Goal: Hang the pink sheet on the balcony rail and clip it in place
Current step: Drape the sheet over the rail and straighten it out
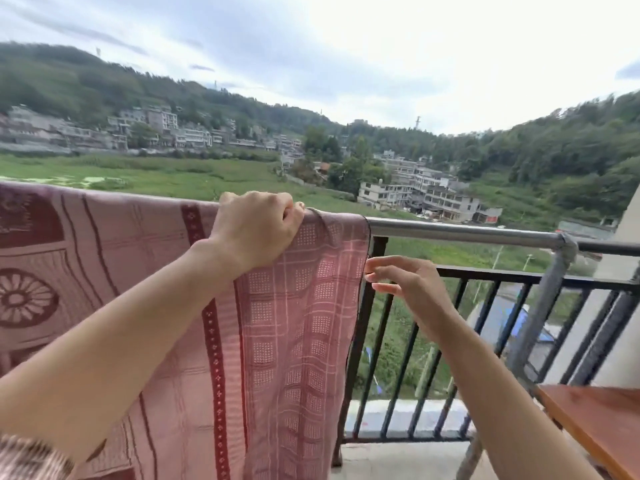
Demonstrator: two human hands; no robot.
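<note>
Left hand (258,230): fingers curled tight over the top of the rail, gripping a bunched fold of the cloth against the tube; knuckles up, forearm across the draped face.
Right hand (407,282): loosely spread, fingers and thumb apart with nothing between them; fingertips (369,268) at the cloth's right hem, contact too fine to tell.
Pink sheet (145,306): draped over the rail and hanging down the near side, woven pattern with dark red bands; its right edge ends partway along the rail. How much hangs on the far side is hidden.
Balcony rail (460,232): bare steel tube to the right of the cloth, running to a joint at an angled post.
Black railing (519,275): dark bars below and behind the tube, open ground seen through them.
Wooden table (595,424): corner only, lower right, well apart from the cloth.
Clips: none in view, on the cloth or in either hand; clipping judged not yet done.
Risk 1: cloth slides off over the drop if the left grip lets go before a clip is on; smooth tube and uneven overhang would cause it.
Risk 2: tugging the hem rightward could drag the bunched fold out from under the left hand.
Risk 3: wind could lift the free right edge.
Writing: none legible; no brand or label seen.
</note>
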